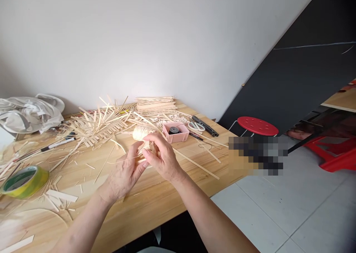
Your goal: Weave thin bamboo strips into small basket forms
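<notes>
Pale, thin wood is forming the piece (147, 145), which is sitting between the fingertips of both hands, in front of the box (180, 137) and to its left. The left hand (125, 173) is gripping the piece from the side farther from the box, its fingers curling inward. The right hand (165, 156) is pinching it between thumb and forefinger on the side nearer the box. Both hands are partly covering the piece, so its full shape is not showing. Just beyond the fingertips, left of the box, a rounded roll (139, 133) is showing a ribbed, fibrous surface; whether it is joining the piece cannot be told.

The box is presenting pink walls and is holding a round, black spool (174, 130). Scissors (198, 127) with white loops are resting right of the box, a long black tool (207, 127) lying beside them. Behind the box and leftward, straight, flat slats (155, 104) are lying stacked. Farther left of the box, a mat (96, 129) of crossing strips is spreading, loose ends sticking up. Well left of the box and nearer the person, glossy yellow-green tape (37, 186) is forming a ring. Grained wood is making up the table (155, 197) beneath the box.
</notes>
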`<state>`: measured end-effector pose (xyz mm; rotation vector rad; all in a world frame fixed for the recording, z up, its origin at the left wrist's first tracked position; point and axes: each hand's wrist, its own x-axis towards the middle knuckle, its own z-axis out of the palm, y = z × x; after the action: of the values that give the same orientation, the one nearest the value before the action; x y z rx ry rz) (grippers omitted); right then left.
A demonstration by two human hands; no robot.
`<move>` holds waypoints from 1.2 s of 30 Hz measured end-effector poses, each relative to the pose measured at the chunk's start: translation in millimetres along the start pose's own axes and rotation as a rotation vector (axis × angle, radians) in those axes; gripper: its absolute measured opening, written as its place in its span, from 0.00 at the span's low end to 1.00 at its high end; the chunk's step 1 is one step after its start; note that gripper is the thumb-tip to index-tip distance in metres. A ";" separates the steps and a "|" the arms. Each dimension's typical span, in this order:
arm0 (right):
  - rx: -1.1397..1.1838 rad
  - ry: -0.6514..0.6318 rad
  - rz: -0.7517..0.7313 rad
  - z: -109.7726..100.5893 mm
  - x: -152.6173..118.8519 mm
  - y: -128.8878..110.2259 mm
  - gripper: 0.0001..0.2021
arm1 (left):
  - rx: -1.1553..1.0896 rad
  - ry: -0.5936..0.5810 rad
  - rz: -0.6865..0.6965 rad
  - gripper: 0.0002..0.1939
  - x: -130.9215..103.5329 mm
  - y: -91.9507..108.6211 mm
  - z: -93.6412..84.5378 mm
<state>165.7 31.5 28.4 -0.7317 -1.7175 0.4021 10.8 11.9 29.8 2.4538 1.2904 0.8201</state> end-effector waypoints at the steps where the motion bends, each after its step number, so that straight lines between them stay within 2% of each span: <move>1: -0.003 0.006 0.015 0.3 0.2 0.4 0.08 | 0.005 -0.035 0.011 0.24 0.9 -0.2 -3.1; 4: 0.012 0.011 0.033 1.2 0.1 3.9 0.08 | 0.083 -0.121 0.057 0.31 5.0 -1.3 -10.0; 5: 0.022 0.006 0.045 1.5 0.0 5.9 0.07 | 0.130 -0.141 0.034 0.33 7.2 -1.2 -11.1; 8: 0.049 -0.023 0.124 3.1 -0.4 12.9 0.07 | 0.298 -0.210 -0.160 0.27 15.4 1.6 -12.1; 10: 0.068 -0.042 0.190 4.5 -0.4 16.7 0.07 | 0.388 -0.285 -0.211 0.24 20.7 4.5 -12.3; 15: 0.184 -0.059 0.388 12.3 2.8 20.0 0.10 | 0.570 -0.347 -0.167 0.24 29.9 7.4 -14.9; 19: 0.271 0.014 0.540 23.1 8.5 27.3 0.16 | 0.580 -0.408 -0.125 0.22 43.2 2.0 -24.3; 24: 0.456 -0.143 0.697 18.8 15.1 42.3 0.25 | 0.569 -0.518 -0.068 0.15 70.7 -8.2 -50.0; 26: 0.401 -0.147 0.659 12.0 16.3 44.8 0.27 | 0.629 -0.524 -0.094 0.17 80.3 -10.1 -59.0; 28: 0.330 -0.156 0.554 6.7 16.9 44.2 0.33 | 0.652 -0.533 -0.120 0.19 87.9 -9.2 -64.1; 32: 0.256 -0.251 0.318 4.4 19.1 41.4 0.48 | 0.584 -0.556 -0.137 0.19 96.8 0.6 -63.8; 34: 0.284 -0.294 0.252 4.1 20.4 43.3 0.46 | 0.528 -0.545 -0.120 0.20 97.7 6.7 -62.0; 36: 0.364 -0.313 0.222 2.6 20.7 47.4 0.38 | 0.469 -0.529 -0.094 0.21 96.7 11.0 -61.2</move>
<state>172.7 80.7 13.9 -0.6143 -1.7863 0.9995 25.9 82.1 119.5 2.6479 1.4789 -0.1876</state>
